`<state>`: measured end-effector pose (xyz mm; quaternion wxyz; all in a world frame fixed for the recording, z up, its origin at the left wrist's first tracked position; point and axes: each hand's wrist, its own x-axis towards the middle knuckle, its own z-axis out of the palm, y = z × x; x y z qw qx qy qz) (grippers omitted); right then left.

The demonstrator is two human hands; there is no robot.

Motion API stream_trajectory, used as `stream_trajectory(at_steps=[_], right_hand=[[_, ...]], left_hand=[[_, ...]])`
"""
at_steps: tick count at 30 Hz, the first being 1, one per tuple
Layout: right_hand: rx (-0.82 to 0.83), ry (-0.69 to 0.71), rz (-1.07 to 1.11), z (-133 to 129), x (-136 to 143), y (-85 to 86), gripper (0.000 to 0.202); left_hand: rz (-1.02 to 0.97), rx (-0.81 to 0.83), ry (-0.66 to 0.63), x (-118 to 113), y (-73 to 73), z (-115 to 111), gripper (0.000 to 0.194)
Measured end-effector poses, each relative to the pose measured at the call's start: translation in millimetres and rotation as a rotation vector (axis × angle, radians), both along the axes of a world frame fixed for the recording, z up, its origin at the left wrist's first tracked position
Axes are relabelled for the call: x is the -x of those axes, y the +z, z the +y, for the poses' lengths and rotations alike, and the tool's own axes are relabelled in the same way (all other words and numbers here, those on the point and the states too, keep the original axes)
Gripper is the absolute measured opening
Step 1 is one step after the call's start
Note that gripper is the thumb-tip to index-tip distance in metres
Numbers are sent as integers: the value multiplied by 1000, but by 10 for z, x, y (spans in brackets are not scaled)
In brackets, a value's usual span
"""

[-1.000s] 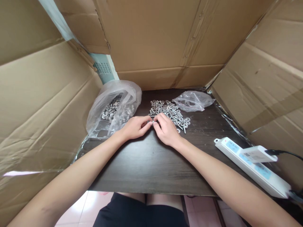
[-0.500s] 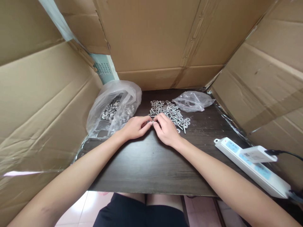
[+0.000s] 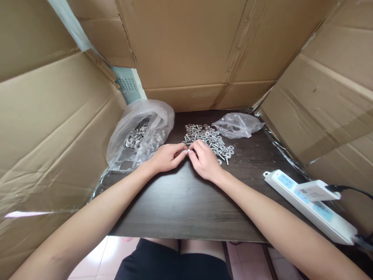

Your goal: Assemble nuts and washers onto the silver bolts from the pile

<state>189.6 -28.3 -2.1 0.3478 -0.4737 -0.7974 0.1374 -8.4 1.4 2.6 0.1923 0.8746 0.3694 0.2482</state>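
Observation:
Just in front of a loose pile of bolts, nuts and washers [image 3: 210,138], my left hand [image 3: 166,157] and my right hand [image 3: 204,159] meet fingertip to fingertip. Pinched between them is a small metal fastener [image 3: 188,150], silvery and bright. Fingers cover most of it, so I cannot make out whether it is a bolt, a nut or both together. Thumb and index finger are closed on it in each hand. Left of my left hand lies an open clear plastic bag [image 3: 167,112] with shiny metal parts [image 3: 136,136] inside.
A smaller clear plastic bag [image 3: 239,123] lies behind the pile on the right. Along the right side of the dark tabletop [image 3: 180,206] runs a white power strip [image 3: 305,210] with a plugged-in adapter [image 3: 317,190]. Cardboard walls [image 3: 189,46] enclose the table's back and sides.
The fastener between my fingertips shows slightly differently, looking brighter now. Both hands stay in nearly the same place.

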Motion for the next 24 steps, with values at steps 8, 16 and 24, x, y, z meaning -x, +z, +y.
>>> stream_trajectory(at_steps=[8,16,24], right_hand=[[-15,-2,5,2,2,-14,15],[-29,-12,11,3,-1,-20,16],[-24,-20,13,1,1,-16,16]], left_hand=[[4,32,7,1,15,-3,29],[-5,41,5,-6,35,-11,31],[-9,52,4,-9,42,-10,30]])
